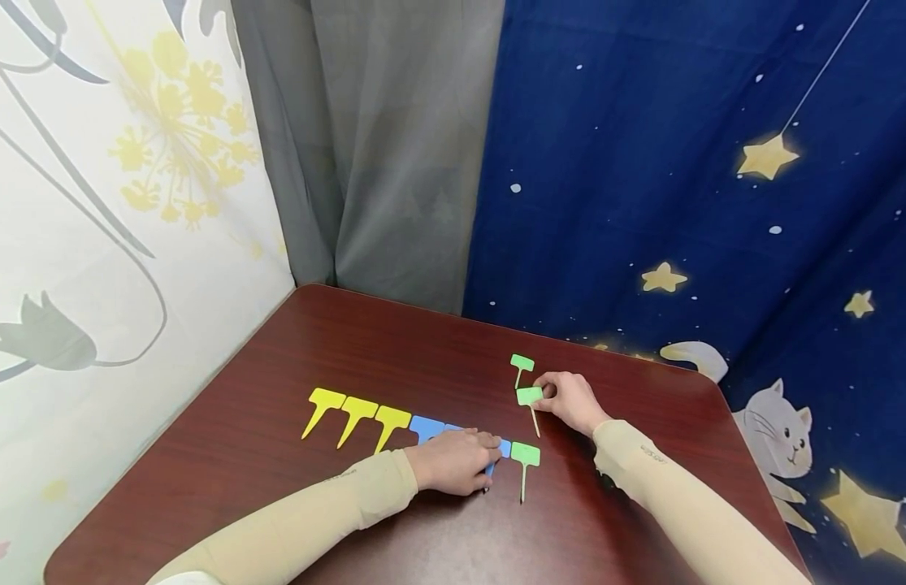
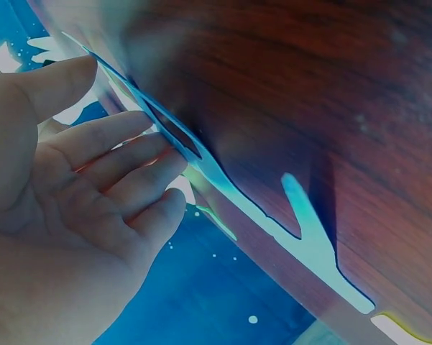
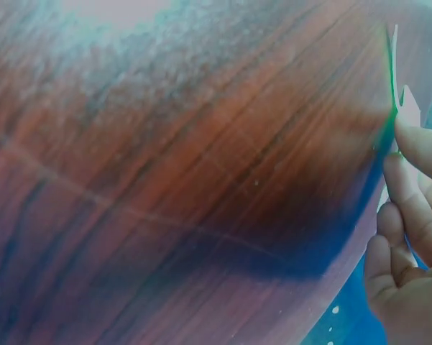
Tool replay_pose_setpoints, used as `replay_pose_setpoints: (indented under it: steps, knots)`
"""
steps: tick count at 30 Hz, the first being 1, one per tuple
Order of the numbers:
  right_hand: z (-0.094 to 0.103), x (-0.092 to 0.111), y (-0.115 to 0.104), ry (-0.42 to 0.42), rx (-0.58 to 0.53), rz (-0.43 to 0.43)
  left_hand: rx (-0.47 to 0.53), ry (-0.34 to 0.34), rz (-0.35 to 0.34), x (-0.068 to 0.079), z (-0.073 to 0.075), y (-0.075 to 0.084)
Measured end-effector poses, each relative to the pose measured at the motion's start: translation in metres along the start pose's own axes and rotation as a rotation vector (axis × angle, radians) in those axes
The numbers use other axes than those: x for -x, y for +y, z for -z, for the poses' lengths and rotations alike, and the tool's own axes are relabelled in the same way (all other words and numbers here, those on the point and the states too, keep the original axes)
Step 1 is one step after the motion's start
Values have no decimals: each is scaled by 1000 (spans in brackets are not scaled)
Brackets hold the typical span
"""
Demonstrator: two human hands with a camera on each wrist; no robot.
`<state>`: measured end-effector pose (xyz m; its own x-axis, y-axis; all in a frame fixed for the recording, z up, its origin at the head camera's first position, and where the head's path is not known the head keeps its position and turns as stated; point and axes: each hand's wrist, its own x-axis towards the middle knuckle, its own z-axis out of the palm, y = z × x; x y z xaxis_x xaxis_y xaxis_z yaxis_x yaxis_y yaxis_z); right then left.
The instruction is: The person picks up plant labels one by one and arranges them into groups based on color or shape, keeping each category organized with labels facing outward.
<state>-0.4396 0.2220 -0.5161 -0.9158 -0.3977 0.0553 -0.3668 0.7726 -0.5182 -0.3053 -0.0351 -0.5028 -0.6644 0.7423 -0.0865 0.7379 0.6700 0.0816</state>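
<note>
T-shaped plant labels lie in a row on a brown table. My left hand (image 1: 456, 461) rests over the blue plant labels (image 1: 426, 426), its fingers extended and touching them. In the left wrist view those fingers lie along the blue label strip (image 2: 313, 251); part of the blue run is hidden under the hand. My right hand (image 1: 570, 400) pinches a green plant label (image 1: 529, 396) by its head between thumb and fingertips, its stem toward me. In the right wrist view this green label (image 3: 392, 79) appears edge-on. Another green label (image 1: 526, 453) ends the row beside the blue ones.
Three yellow plant labels (image 1: 359, 409) form the left end of the row. One more green label (image 1: 522, 363) lies farther back, beyond the right hand. Behind the brown table (image 1: 394, 341) hang a grey curtain (image 1: 409, 146) and a blue starry curtain (image 1: 628, 162).
</note>
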Motion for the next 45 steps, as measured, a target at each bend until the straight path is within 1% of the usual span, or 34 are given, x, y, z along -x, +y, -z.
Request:
replay_pose_setpoints:
  steps: [3, 4, 7, 9, 11, 13, 15, 17, 22, 27, 32, 39, 45]
  knots:
    - [4, 2, 2, -9, 21, 24, 5, 0, 1, -1, 1, 0]
    - [5, 2, 3, -14, 47, 46, 6, 1, 1, -1, 1, 0]
    - [9, 4, 4, -24, 180, 133, 15, 0, 6, -1, 1, 0]
    - [11, 5, 4, -19, 303, 227, 18, 1, 7, 0, 1, 0]
    - [13, 6, 5, 3, 418, 312, 20, 5, 8, 0, 0, 0]
    - [15, 7, 6, 35, 497, 378, 18, 12, 6, 0, 0, 0]
    - [17, 9, 6, 60, 532, 401, 16, 21, 3, -1, 0, 0]
    - [18, 10, 7, 68, 537, 400, 16, 27, 1, 0, 0, 0]
    - [19, 14, 8, 58, 520, 379, 13, 52, -16, 1, -1, 1]
    - [22, 21, 8, 65, 503, 390, 7, 74, -26, 2, -1, 0]
    - [25, 31, 8, 73, 480, 397, 5, 78, -36, 2, 0, 0]
    - [31, 48, 12, 98, 462, 374, -31, 126, -70, -1, 3, 1]
    - [36, 61, 14, 94, 453, 350, -15, 113, -73, -4, 8, 8]
